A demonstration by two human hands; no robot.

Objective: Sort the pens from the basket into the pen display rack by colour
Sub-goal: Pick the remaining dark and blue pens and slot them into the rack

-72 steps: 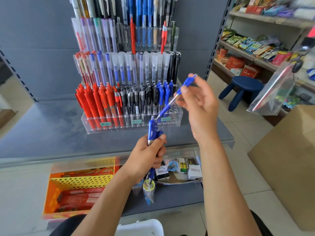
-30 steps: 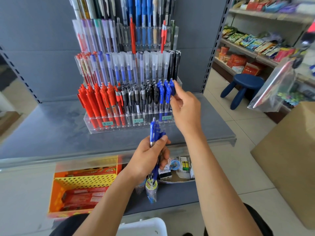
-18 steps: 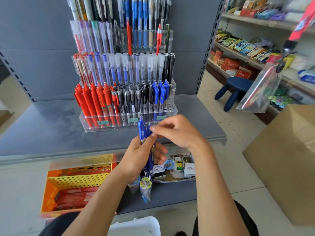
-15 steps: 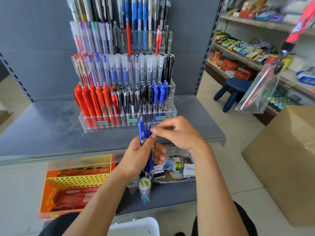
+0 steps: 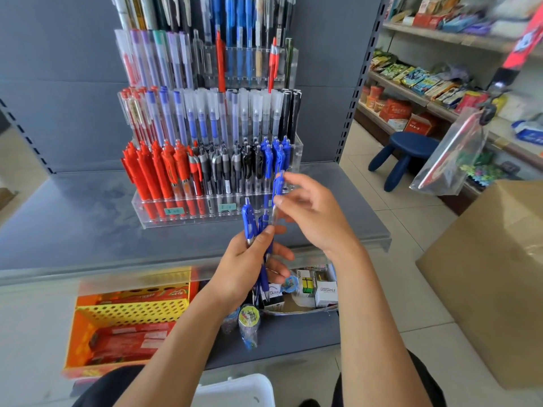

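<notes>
One blue pen is upright, pinched between thumb and fingertips of the right hand, the other fingers spread loosely. It is just in front of the lower right end of the rack. Pen and hand hide part of that corner.

The left hand, below and just beside it, grips a bunch of blue pens, clips up and tips down past the palm.

The rack is clear, tiered, and stands on the grey counter. Its front row runs left to right: red pens, black pens, racked blue pens directly behind the pinched pen. The higher tiers hold capped pens in mixed colours.

Under the counter edge, a lower shelf carries a yellow crate at the left and a tray of small boxes, partly covered by the left hand.

To the right, on the tiled floor, are a blue stool and a cardboard box. A clear bag hangs before stocked shelves.
</notes>
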